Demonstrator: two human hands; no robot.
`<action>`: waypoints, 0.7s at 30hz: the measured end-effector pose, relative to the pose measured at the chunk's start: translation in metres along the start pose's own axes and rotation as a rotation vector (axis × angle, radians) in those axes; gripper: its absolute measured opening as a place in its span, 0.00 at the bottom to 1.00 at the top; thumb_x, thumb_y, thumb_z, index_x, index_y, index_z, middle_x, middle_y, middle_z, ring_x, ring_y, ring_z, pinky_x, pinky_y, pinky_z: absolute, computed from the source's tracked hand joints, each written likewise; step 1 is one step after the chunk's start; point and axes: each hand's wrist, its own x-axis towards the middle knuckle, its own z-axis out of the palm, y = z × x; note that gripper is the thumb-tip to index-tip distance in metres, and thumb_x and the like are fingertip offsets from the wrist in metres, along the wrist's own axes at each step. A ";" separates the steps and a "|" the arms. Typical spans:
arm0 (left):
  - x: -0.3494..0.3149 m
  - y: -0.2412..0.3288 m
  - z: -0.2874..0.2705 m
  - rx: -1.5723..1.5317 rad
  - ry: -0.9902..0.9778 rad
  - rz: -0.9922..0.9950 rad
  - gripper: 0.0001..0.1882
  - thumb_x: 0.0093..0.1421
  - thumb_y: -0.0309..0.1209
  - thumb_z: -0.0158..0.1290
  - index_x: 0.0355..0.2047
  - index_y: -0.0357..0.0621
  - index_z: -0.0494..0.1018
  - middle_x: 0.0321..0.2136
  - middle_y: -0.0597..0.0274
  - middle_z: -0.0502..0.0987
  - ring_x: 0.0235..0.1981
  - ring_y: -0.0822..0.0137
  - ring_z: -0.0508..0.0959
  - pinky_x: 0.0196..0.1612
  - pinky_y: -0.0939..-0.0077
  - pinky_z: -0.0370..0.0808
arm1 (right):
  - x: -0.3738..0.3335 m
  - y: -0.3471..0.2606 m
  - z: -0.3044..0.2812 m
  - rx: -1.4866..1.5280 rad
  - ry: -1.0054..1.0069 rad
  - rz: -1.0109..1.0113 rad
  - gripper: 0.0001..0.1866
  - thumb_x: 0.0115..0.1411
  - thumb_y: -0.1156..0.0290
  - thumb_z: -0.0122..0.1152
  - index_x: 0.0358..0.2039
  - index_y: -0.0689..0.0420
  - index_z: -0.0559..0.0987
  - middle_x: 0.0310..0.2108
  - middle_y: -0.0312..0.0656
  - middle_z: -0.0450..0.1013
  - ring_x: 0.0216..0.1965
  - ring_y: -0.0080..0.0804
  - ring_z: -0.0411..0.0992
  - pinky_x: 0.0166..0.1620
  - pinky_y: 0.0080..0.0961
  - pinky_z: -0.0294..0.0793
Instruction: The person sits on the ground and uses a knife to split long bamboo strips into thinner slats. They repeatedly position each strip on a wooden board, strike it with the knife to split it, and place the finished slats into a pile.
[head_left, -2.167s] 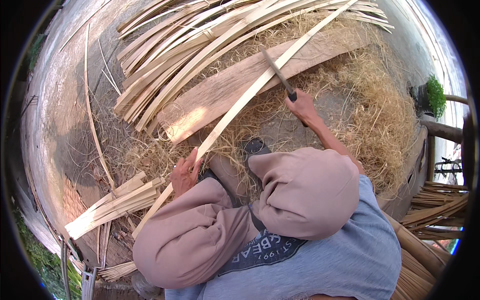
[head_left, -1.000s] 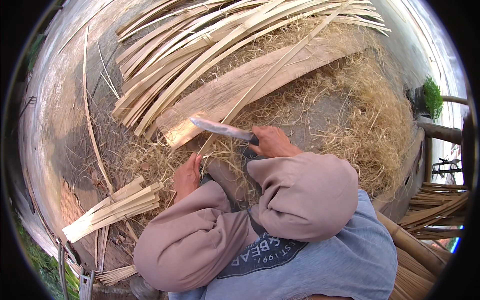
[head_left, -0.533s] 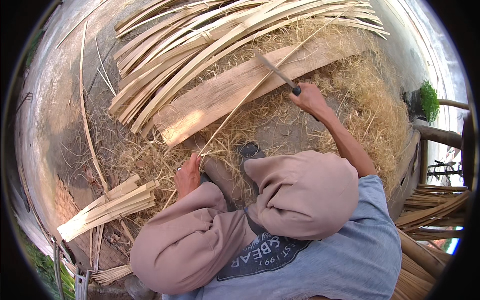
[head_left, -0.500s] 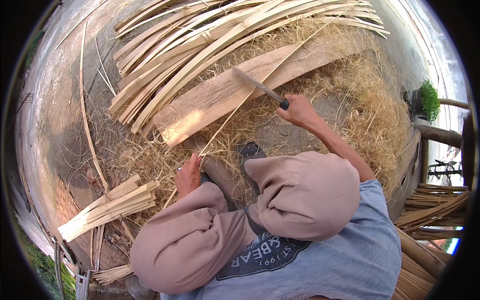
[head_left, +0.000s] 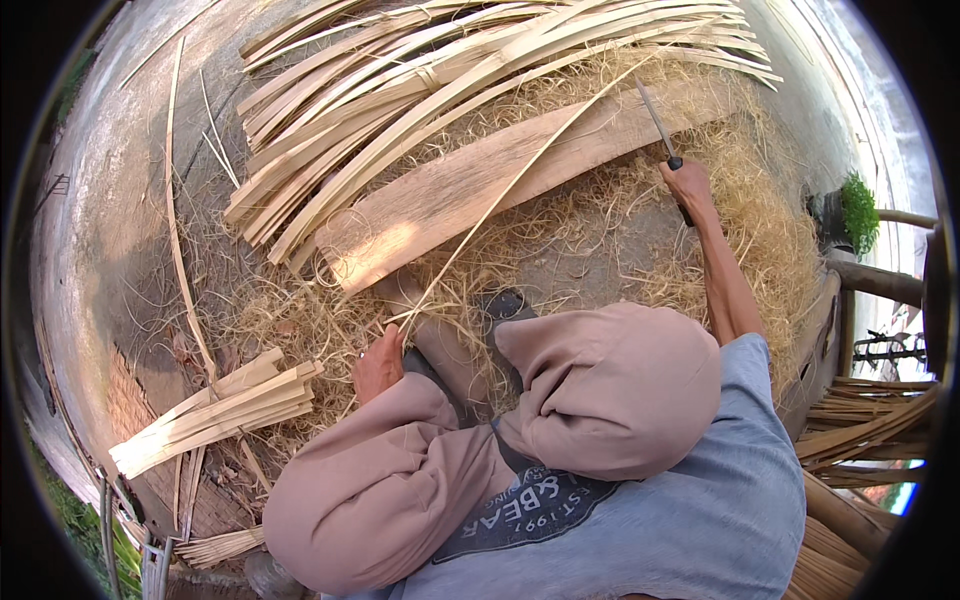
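Observation:
In my right hand is the dark handle of a long knife. Its blade points away from me, beyond the upper edge of my grip and over the right part of a wooden board. My left hand is closed near my left knee, around the near end of a thin bamboo strip. The strip runs diagonally up and right across the board, its far end near the knife tip. What lies inside my left fingers is partly hidden.
Many long split strips lie in a bundle past the board. A shorter bundle rests at the left. Curly shavings cover the ground around the board. A green plant and wooden poles stand at the right.
My right hand with the knife has swung away to the right and outward along the strip. The left hand stays near the knee, and the strip has shifted slightly.

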 end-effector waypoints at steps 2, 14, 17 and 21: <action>-0.003 -0.003 -0.002 -0.009 0.002 -0.019 0.22 0.75 0.47 0.44 0.32 0.45 0.76 0.18 0.50 0.74 0.23 0.45 0.75 0.30 0.54 0.70 | -0.014 -0.015 0.006 0.051 0.039 -0.129 0.20 0.57 0.55 0.63 0.26 0.62 0.79 0.17 0.47 0.76 0.21 0.41 0.77 0.30 0.40 0.78; -0.042 -0.068 -0.046 -0.056 -0.163 -0.188 0.22 0.75 0.47 0.44 0.32 0.44 0.76 0.18 0.50 0.74 0.23 0.45 0.75 0.30 0.54 0.70 | 0.016 -0.003 0.016 -0.027 0.035 0.000 0.24 0.58 0.51 0.63 0.26 0.63 0.81 0.24 0.54 0.79 0.29 0.46 0.81 0.35 0.44 0.79; -0.025 -0.049 -0.044 -0.130 -0.172 -0.159 0.23 0.75 0.48 0.43 0.31 0.44 0.76 0.18 0.50 0.73 0.22 0.46 0.75 0.30 0.55 0.70 | 0.015 -0.016 0.022 0.002 0.030 -0.079 0.24 0.57 0.51 0.62 0.27 0.64 0.82 0.24 0.57 0.79 0.30 0.52 0.81 0.37 0.46 0.80; 0.003 -0.050 -0.039 -0.252 -0.216 -0.200 0.26 0.74 0.50 0.44 0.29 0.41 0.75 0.16 0.55 0.70 0.20 0.56 0.72 0.29 0.62 0.68 | -0.108 -0.127 0.098 0.238 -0.290 -0.280 0.20 0.55 0.56 0.66 0.33 0.63 0.78 0.26 0.59 0.78 0.31 0.60 0.80 0.37 0.52 0.79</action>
